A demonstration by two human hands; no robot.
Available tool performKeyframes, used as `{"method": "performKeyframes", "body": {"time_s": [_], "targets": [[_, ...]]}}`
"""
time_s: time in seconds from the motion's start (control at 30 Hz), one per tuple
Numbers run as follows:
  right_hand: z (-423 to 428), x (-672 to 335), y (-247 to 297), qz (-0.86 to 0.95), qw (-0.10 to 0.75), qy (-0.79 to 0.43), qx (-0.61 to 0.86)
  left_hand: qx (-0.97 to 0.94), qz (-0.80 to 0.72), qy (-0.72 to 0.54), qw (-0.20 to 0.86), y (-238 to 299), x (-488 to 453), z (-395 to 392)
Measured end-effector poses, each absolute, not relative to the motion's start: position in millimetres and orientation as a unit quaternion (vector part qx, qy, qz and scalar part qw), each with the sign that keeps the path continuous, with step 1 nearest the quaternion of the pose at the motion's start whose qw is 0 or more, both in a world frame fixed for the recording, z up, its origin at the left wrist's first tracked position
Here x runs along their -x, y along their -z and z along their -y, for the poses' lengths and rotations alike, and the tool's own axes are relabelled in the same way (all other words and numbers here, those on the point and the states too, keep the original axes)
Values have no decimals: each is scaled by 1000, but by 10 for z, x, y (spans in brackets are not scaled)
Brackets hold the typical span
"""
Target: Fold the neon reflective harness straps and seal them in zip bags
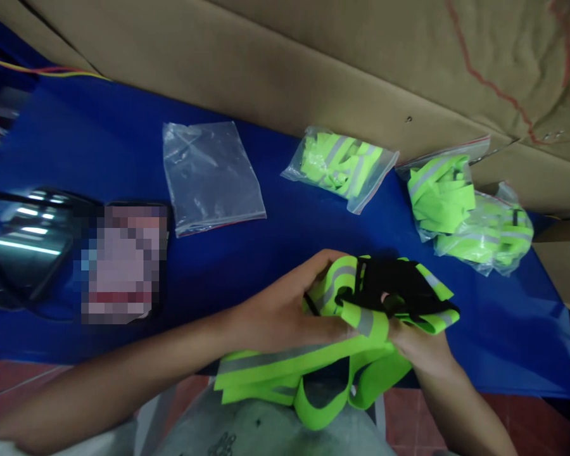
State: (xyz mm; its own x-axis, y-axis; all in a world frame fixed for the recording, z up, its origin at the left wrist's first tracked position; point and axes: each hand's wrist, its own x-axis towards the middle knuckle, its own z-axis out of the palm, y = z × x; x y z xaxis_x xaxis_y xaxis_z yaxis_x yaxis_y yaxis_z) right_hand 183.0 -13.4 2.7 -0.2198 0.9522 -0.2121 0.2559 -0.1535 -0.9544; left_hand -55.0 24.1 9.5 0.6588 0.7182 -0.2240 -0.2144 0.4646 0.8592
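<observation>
My left hand [285, 310] and my right hand [420, 348] both grip a neon-green reflective strap vest [332, 367] with grey bands and a black buckle patch [394, 288]. The upper part is bunched between my fingers over the front edge of the blue table [99, 145]. Loose loops of the strap hang down toward my lap. An empty clear zip bag [209, 174] lies flat on the table beyond my left hand.
Three clear bags stuffed with folded green straps lie at the back right: one [342, 166], another [439, 196], a third [496, 240]. Brown cardboard [313, 57] runs along the far side. A dark shiny object [23, 244] and a blurred-out item sit at left.
</observation>
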Motion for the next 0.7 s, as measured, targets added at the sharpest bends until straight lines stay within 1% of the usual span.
{"method": "performKeyframes", "body": {"time_s": [0.1,0.17,0.23,0.3,0.37,0.47,0.6,0.7], "targets": [[169,-1861,28,519,367,-532,559,-497,-335,-292,745,-171,552,-219],[169,-1853,11,532,372,-512,562,-522,-360,-289,717,-168,531,-196],[155,-1822,-30,562,363,-518,533,-538,-353,-283,711,-124,501,-171],[138,-1774,-75,581,346,-547,493,-545,-333,-271,720,-71,477,-152],[126,-1720,-120,583,339,-565,477,-542,-344,-270,718,-42,469,-145],[117,-1658,-190,597,334,-544,485,-531,-394,-300,688,-58,480,-152],[139,-1727,-211,656,271,-531,463,-527,-416,-328,665,-116,509,-177],[195,-1884,-129,647,266,-505,505,-559,-418,-305,648,-134,536,-205]]}}
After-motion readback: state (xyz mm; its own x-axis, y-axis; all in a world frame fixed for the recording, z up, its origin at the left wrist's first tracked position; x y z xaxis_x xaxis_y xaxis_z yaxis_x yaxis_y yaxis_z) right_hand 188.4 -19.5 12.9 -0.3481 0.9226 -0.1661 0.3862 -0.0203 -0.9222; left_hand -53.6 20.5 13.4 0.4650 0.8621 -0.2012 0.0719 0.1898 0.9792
